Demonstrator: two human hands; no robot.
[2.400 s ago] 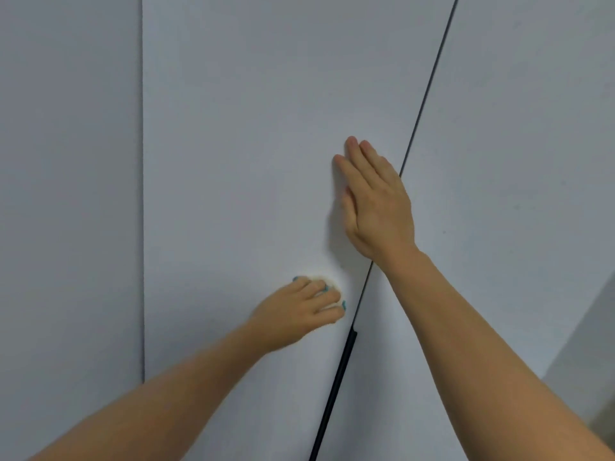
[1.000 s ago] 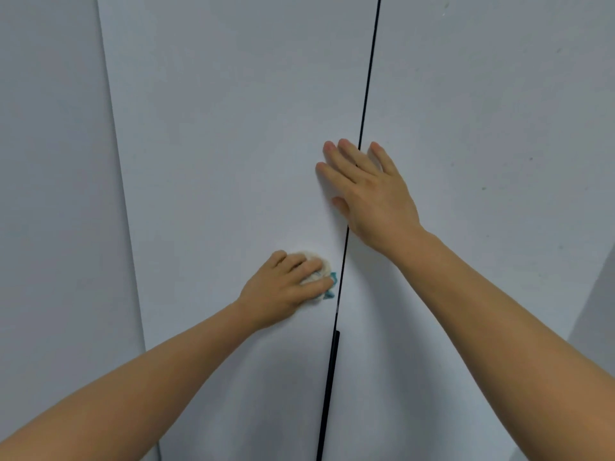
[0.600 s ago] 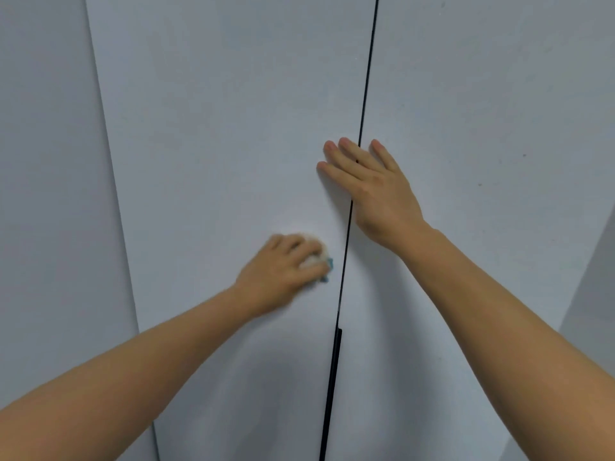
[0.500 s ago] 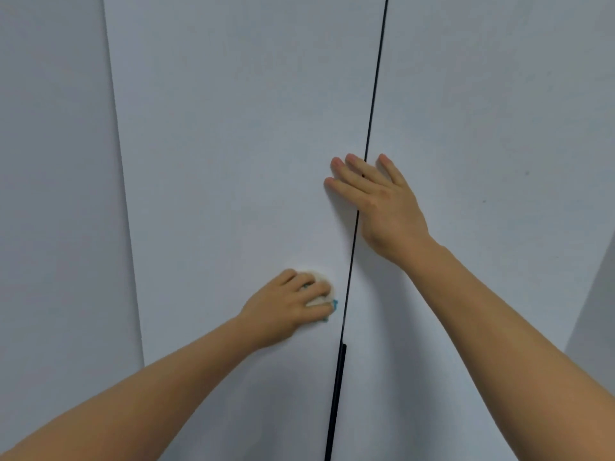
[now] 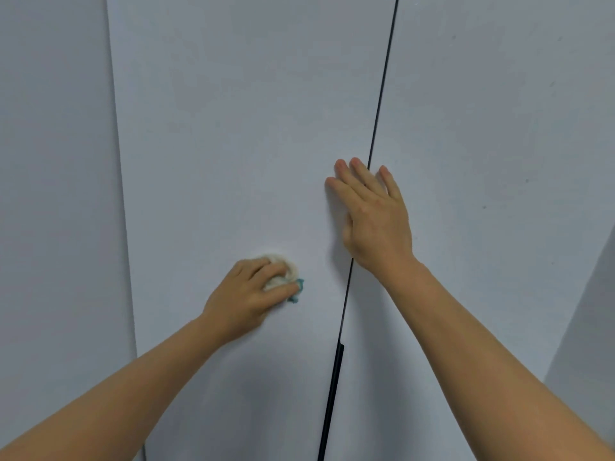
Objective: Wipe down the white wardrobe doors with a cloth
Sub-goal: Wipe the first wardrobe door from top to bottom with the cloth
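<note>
Left hand (image 5: 248, 296) grips the bunched cloth (image 5: 285, 276), pressed on the left wardrobe door (image 5: 233, 128) just left of the door gap (image 5: 376, 128). Right hand (image 5: 374, 216) flat, fingers straight, bracing across the gap. Risk: uneven push may swing a door; cloth may snag in the gap.

Count from the head view — two bare hands: left hand (image 5: 248, 296), right hand (image 5: 374, 219). One cloth (image 5: 285, 275), white with a teal corner. Two white wardrobe doors: left door (image 5: 233, 128), right door (image 5: 482, 128). One dark gap (image 5: 379, 111) between them — one black strip (image 5: 332, 394) along its lower part.
</note>
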